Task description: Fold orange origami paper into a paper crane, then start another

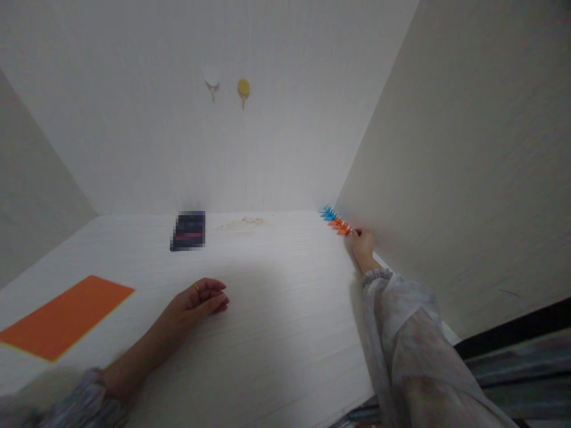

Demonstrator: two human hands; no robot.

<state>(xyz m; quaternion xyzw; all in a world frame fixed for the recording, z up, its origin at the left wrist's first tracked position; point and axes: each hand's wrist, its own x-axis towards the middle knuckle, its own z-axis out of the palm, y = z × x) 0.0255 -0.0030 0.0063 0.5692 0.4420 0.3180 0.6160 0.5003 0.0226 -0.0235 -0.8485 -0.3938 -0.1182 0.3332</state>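
Pale wall (pixel 285 137) fills most of the view, with side walls angling in left and right. White counter (pixel 267 356) runs up against it, brownish marks (pixel 250 222) near the back edge. Right arm in a sheer grey sleeve (pixel 410 315) reaches along the right side wall. Orange sheet (pixel 66 318) lies flat at the left, well apart from the rest. Left hand (pixel 198 302) is over the middle-left of the counter, fingers curled in near the thumb; can't tell if the tips press together. Dark item (pixel 188 232), pixelated, sits at the back, left of centre. Right hand (pixel 364 244) is at the near end of a slanting row in the back right corner: blue folded pieces (pixel 329 214) at the far end, orange folded pieces (pixel 341 226) nearer. Its fingers are bent at the last orange one; can't tell if pinching or only touching. White hook (pixel 212 77) and yellow hook (pixel 243 88) side by side on the wall. Yellow ring (pixel 195 286) on a left finger
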